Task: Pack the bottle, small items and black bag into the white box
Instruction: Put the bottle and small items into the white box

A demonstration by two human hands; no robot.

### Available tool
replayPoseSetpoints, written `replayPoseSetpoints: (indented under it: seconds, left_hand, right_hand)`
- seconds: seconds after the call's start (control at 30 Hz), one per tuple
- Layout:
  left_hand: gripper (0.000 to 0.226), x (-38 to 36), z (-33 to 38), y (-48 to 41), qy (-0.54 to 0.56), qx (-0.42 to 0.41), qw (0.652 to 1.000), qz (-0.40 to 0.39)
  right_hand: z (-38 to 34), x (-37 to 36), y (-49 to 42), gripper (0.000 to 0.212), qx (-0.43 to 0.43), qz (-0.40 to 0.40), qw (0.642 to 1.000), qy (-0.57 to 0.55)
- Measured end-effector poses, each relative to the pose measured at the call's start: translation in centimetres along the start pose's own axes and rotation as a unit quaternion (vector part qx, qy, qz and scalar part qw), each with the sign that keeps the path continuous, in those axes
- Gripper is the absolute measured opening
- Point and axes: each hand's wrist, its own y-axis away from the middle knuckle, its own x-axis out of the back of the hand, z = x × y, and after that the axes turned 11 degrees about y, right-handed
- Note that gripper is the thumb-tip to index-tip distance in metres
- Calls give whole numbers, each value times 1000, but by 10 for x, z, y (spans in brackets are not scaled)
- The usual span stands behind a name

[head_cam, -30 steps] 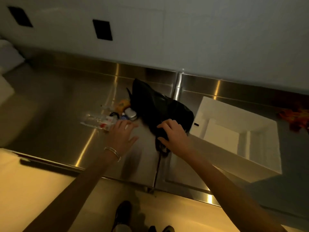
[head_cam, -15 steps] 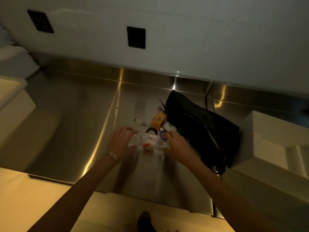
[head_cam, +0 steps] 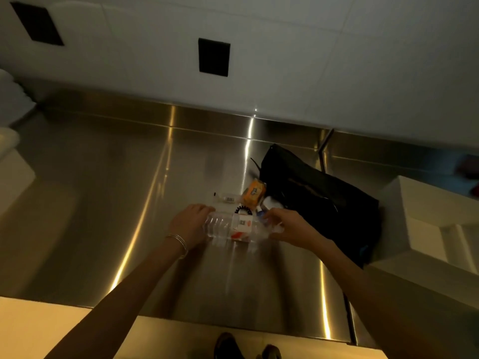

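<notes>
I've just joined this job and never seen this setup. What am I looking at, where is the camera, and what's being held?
No machine here: a person works with two bare hands. The camera is worn on their head and looks down, so both arms reach in from below. On the stainless steel counter lie an orange packet, a black coiled hair tie, a small clear tube and a black fabric bag; an open white box stands at the right. A clear plastic bottle, on its side, is held: the left hand grips its base end, the right hand curls its fingers round the cap end.
</notes>
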Motion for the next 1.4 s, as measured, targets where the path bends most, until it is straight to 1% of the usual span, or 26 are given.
replayPoseSetpoints:
  seconds: [0.03,0.1,0.17,0.23,0.27,0.33,0.4,0.47,0.53,0.6,0.73,0.87,1.0,1.17,1.27,1.4]
  left_hand:
    - [53,2,0,-1,15,16,1000,8]
    - [58,6,0,0,79,54,995,29]
    - [62,13,5,-2,168,89,980,55]
    - [65,21,17,-9,268,122,953,66]
    - [66,26,26,-14,301,122,944,60]
    - [66,32,45,-24,327,99,939,32]
    - [63,33,64,-33,330,71,941,12]
    - [60,30,80,-40,349,57,935,6]
    - [63,26,97,-47,374,49,926,-8]
    - [67,20,113,-58,378,33,925,-28]
    - [63,8,158,-80,355,-19,931,-82]
    - [60,-11,211,-91,358,-55,926,-103]
    - [60,-41,267,-98,353,-79,925,-116]
    - [57,-80,347,-98,355,-104,922,-117]
    - [61,-104,396,-101,343,-115,926,-108]
    - [63,-137,447,-110,317,-107,938,-90]
  right_hand:
    - [-3,5,0,40,6,22,999,-27]
    - [-10,19,-3,43,-18,92,988,-121]
    - [-18,37,-9,56,-48,139,953,-265]
    - [-27,51,-16,68,-60,131,920,-363]
    - [-31,58,-20,69,-60,122,913,-385]
    - [-37,72,-25,63,-46,117,907,-402]
    - [-39,88,-24,56,-40,129,905,-404]
    - [-35,105,-18,54,-42,145,910,-385]
    - [-26,120,-7,54,-51,162,918,-359]
    - [-12,132,6,56,-67,182,921,-339]
    - [21,152,42,57,-111,225,915,-316]
    - [59,168,84,61,-145,275,905,-292]
    - [102,183,130,57,-158,304,891,-298]
    - [160,199,190,55,-165,321,887,-290]
    - [197,215,222,57,-167,333,885,-277]
    - [240,231,254,58,-156,338,885,-278]
